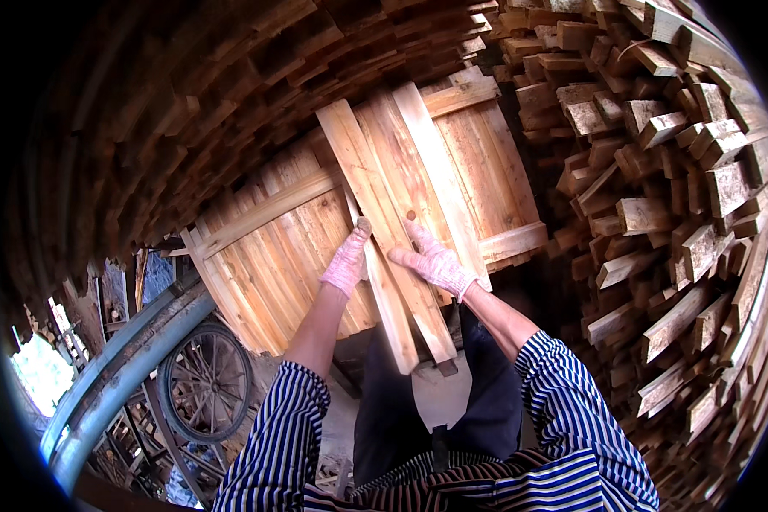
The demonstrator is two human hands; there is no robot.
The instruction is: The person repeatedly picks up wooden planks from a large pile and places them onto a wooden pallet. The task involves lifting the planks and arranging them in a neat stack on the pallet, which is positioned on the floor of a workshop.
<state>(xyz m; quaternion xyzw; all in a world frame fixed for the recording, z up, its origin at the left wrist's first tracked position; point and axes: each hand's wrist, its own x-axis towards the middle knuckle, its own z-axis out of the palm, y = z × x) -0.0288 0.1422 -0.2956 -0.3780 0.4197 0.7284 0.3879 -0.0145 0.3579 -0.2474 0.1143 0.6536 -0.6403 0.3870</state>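
Note:
A wide panel of joined wooden boards (290, 230) with cross battens lies in front of me. Several loose planks rest on top of it, lengthwise away from me. My left hand (347, 260), in a pinkish-white knit glove, is closed on the left edge of a narrow wooden slat (391, 320). Right beside that slat lies a longer wooden plank (354, 149). My right hand (437, 263), gloved alike, rests on this plank's right side with thumb and fingers apart. Another pale plank (435, 162) lies just beyond the right hand's fingers.
Stacked timber with jutting ends (657, 205) rises along the right, and another wood stack (188, 111) fills the far left. At lower left stand a spoked wheel (205, 381) and a curved blue-grey pipe (128, 384). My dark-trousered legs are below the planks' near ends.

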